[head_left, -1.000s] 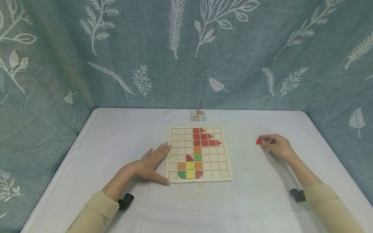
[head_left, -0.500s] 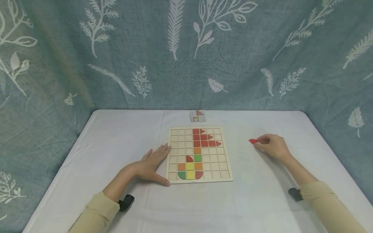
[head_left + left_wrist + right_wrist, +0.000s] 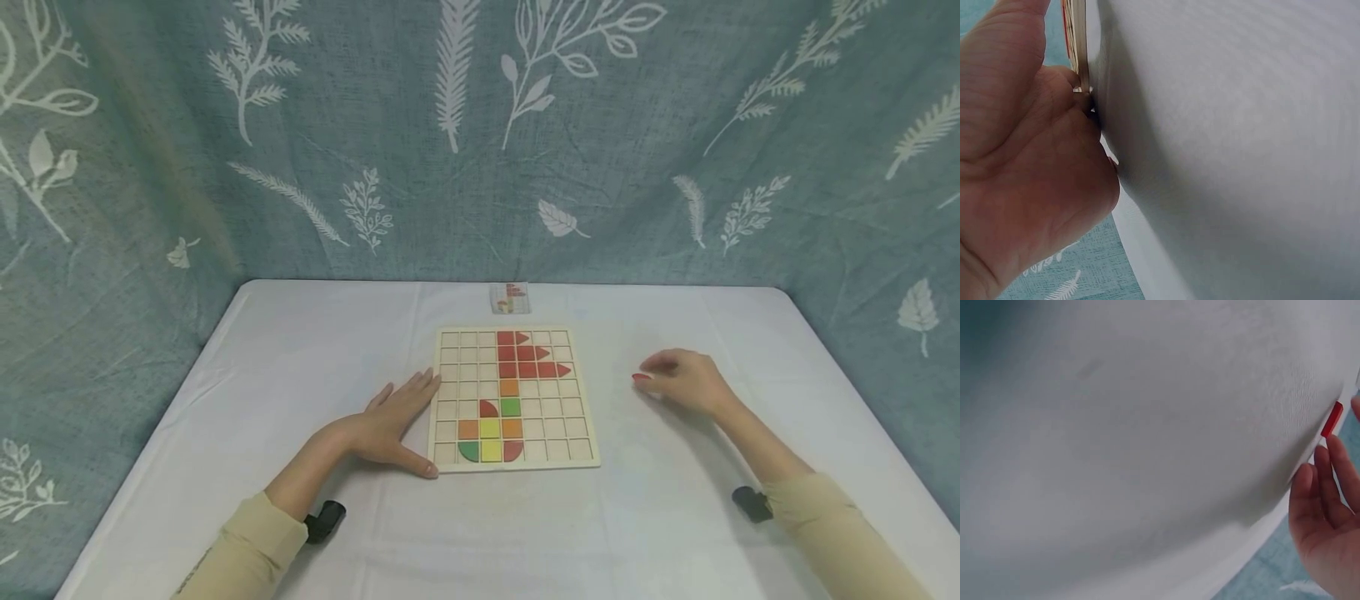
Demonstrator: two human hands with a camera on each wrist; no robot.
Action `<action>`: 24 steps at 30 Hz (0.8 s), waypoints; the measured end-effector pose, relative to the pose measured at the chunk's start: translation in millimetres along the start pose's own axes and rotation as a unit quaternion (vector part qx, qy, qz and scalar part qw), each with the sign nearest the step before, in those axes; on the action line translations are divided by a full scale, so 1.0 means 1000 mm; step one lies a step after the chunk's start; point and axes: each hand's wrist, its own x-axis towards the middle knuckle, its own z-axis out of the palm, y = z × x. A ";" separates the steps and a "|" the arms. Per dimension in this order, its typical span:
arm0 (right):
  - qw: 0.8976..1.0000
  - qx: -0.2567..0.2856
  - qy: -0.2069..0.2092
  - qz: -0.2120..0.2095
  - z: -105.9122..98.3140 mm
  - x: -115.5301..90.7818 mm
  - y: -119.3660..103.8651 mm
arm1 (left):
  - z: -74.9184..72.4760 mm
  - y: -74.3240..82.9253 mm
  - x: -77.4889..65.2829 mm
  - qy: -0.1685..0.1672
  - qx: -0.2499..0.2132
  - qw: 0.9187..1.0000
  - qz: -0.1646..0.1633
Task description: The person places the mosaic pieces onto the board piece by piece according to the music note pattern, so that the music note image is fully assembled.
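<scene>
A square wooden grid board (image 3: pixel 551 408) lies flat on the table, bearing red, orange, green and yellow pieces. My left hand (image 3: pixel 388 427) rests at its left edge, fingers spread, with the thumb by the near corner. In the left wrist view the palm (image 3: pixel 1029 181) sits beside the board's edge (image 3: pixel 1080 47). To the right of the board, my right hand (image 3: pixel 684 383) pinches a small red piece (image 3: pixel 1332 420) just above the table. Its full shape is hidden; only a thin red sliver shows at the fingertips in the head view.
Behind the board lies a small pattern card (image 3: pixel 510 298) printed with coloured shapes. A white cloth (image 3: pixel 480 533) covers the table. A blue-green curtain (image 3: pixel 420 217) with white leaf prints hangs along the back and sides.
My right hand has moved left towards the board with the red piece, which has turned and now shows less of itself. My left hand has stayed put.
</scene>
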 end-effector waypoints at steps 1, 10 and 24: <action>1.000 0.001 -0.004 0.001 -0.001 -0.002 0.000 | 0.000 0.000 0.000 0.000 0.000 1.000 0.001; 1.000 0.026 -0.004 0.013 0.001 -0.007 -0.001 | 0.002 -0.001 0.001 0.003 -0.001 1.000 0.005; 0.979 0.200 -0.032 -0.022 0.040 0.009 -0.070 | -0.001 0.003 -0.001 -0.001 0.001 1.000 0.003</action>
